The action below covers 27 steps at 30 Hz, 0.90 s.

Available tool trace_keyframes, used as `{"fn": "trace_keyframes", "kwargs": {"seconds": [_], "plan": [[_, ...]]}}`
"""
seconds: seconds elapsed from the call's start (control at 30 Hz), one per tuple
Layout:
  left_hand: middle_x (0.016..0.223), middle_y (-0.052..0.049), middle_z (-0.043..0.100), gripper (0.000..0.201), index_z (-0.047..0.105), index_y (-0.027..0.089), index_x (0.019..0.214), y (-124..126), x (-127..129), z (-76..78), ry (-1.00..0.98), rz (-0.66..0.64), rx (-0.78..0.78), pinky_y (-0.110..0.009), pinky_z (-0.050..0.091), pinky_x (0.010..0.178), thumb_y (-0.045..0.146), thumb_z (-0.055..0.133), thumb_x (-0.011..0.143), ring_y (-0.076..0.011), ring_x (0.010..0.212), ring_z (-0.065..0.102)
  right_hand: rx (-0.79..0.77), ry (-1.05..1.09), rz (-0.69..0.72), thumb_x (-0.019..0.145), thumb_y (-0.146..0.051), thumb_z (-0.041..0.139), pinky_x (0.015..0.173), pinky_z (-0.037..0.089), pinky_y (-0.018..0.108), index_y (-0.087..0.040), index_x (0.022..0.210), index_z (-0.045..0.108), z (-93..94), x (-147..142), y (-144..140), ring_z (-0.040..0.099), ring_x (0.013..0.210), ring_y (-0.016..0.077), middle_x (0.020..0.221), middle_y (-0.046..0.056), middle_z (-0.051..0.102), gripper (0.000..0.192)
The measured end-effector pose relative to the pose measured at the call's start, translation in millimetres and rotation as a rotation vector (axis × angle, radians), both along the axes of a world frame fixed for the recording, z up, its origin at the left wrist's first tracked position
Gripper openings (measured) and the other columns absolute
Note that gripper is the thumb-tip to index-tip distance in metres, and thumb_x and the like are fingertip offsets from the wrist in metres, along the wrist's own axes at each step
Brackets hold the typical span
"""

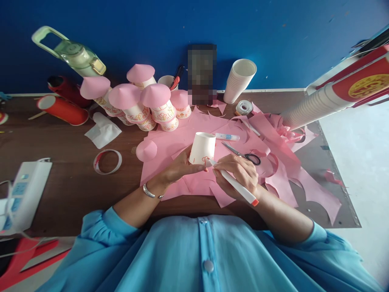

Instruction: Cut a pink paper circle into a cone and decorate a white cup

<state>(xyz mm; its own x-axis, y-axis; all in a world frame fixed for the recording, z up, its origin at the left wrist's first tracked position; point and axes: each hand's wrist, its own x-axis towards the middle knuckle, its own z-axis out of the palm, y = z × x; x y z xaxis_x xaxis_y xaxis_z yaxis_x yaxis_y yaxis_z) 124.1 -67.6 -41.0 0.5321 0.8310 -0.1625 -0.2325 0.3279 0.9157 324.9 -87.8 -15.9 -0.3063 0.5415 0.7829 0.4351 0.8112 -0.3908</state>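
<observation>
A white paper cup [201, 147] is held upside down in my left hand [182, 167], whose thumb lies along its lower rim. Orange-red flower lines are drawn low on the cup's side. My right hand [238, 175] grips a white marker pen [235, 184] with an orange end, its tip at the drawn flower. Beneath both hands lie pink paper sheets [170, 142]. Just beyond the cup is a glue stick [227, 137], and scissors [241, 153] rest to its right. A small pink paper cone [146, 151] sits to the left of my left hand.
Decorated cups with pink cone roofs [155, 97] stand at the back left. Stacked white cups [240, 81] and a tape roll [244, 107] are behind. A tape ring [107, 162], a red cup [62, 109], a green bottle [73, 54] and a power strip [30, 190] occupy the left.
</observation>
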Motion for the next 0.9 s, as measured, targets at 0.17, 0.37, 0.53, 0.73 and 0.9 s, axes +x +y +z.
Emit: {"fn": "trace_keyframes", "kwargs": {"seconds": [0.17, 0.37, 0.53, 0.73, 0.9], "plan": [[0.095, -0.004, 0.07, 0.052, 0.065, 0.019, 0.107, -0.1, 1.6, 5.0, 0.001, 0.022, -0.017, -0.032, 0.054, 0.075, 0.041, 0.094, 0.07, -0.0195, 0.086, 0.066, -0.003, -0.016, 0.023, 0.09, -0.004, 0.063, 0.058, 0.059, 0.027, -0.022, 0.113, 0.063, 0.8, 0.9, -0.8, 0.07, 0.061, 0.016, 0.076, 0.0, 0.073, 0.029], [0.099, -0.005, 0.07, 0.056, 0.065, 0.018, 0.111, 0.0, 1.6, 8.6, 0.052, 0.015, -0.036, -0.034, 0.054, 0.08, 0.045, 0.093, 0.071, -0.0207, 0.091, 0.066, -0.026, -0.032, 0.034, 0.09, -0.006, 0.063, 0.058, 0.058, 0.027, -0.024, 0.115, 0.063, 0.9, 1.4, -1.5, 0.071, 0.061, 0.0162, 0.078, 0.0, 0.074, 0.031], [0.096, -0.003, 0.069, 0.055, 0.064, 0.018, 0.109, 0.1, 2.2, 9.2, 0.034, 0.014, -0.033, -0.032, 0.054, 0.079, 0.042, 0.094, 0.07, -0.0191, 0.089, 0.064, -0.011, -0.029, 0.041, 0.089, -0.004, 0.064, 0.057, 0.058, 0.027, -0.022, 0.112, 0.062, 1.0, 1.4, -1.3, 0.069, 0.062, 0.0163, 0.078, 0.002, 0.073, 0.029], [0.093, -0.002, 0.068, 0.051, 0.064, 0.019, 0.104, -0.1, 1.9, 10.0, 0.036, 0.026, -0.037, -0.03, 0.053, 0.075, 0.042, 0.094, 0.071, -0.0175, 0.085, 0.063, 0.0, -0.03, 0.015, 0.089, -0.005, 0.064, 0.057, 0.056, 0.027, -0.022, 0.114, 0.064, -0.3, 2.1, -1.3, 0.068, 0.061, 0.0163, 0.078, 0.0, 0.073, 0.03], [0.093, -0.002, 0.068, 0.054, 0.064, 0.019, 0.104, 0.3, 1.8, 5.2, 0.025, 0.036, -0.03, -0.031, 0.053, 0.076, 0.045, 0.095, 0.068, -0.018, 0.086, 0.063, 0.005, -0.03, 0.008, 0.089, -0.005, 0.063, 0.055, 0.056, 0.027, -0.022, 0.11, 0.063, -0.3, 1.3, -1.5, 0.068, 0.059, 0.0158, 0.075, 0.0, 0.072, 0.027]]}}
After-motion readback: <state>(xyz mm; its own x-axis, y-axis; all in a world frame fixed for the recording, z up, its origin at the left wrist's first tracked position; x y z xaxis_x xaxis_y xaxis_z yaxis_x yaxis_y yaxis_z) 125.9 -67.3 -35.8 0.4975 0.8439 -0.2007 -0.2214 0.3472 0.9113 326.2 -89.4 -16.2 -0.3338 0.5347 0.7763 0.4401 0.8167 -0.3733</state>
